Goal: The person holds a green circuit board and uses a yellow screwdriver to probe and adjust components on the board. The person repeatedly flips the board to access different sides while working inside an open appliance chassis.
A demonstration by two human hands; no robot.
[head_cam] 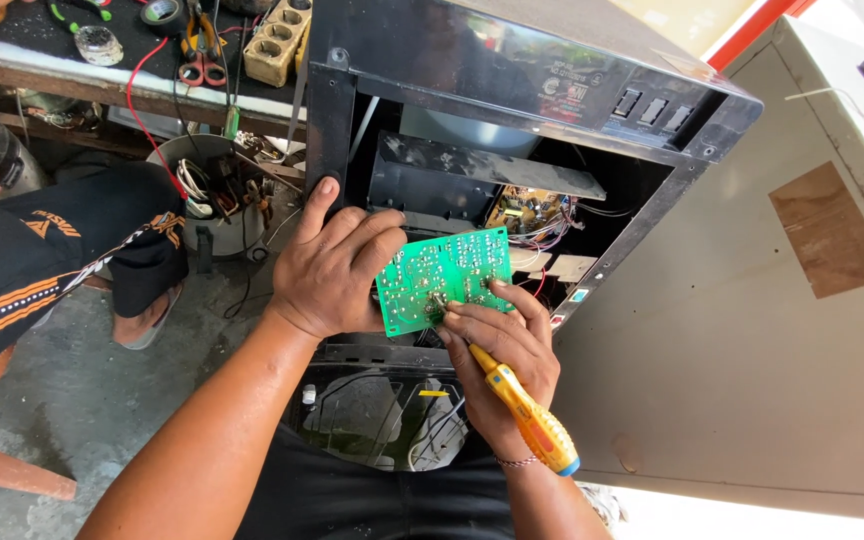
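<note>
The green circuit board (444, 279) is held in front of the open black appliance housing (512, 110), solder side up and tilted toward the camera, which presents its joints to view and to the tool. The left hand (332, 265) supports it at the left edge: the fingers are curled closed around the board's edge, with the thumb extended upward against the housing frame, apparently as a brace. The right hand (504, 355) is closed in a pinch grip on a yellow screwdriver (522, 410) with an orange and blue handle end; the thumb and forefinger hold the shaft close to the tip, a grip that likely favours fine control. The tip touches the lower left area of the board, and 1 finger rests on the board's lower edge. Behind the board, inside the housing, a second board with coloured wires (532, 215) is visible. Below the hands, a round dark part (382, 410) sits in the lower section of the housing. To the right stands a grey metal panel (752, 330) bearing a brown patch. At upper left, a workbench (102, 70) carries pliers, tape and a pale block with holes, and a white bucket (202, 190) holds wires and tools. Another person's knee in dark shorts (62, 260) is at far left.
</note>
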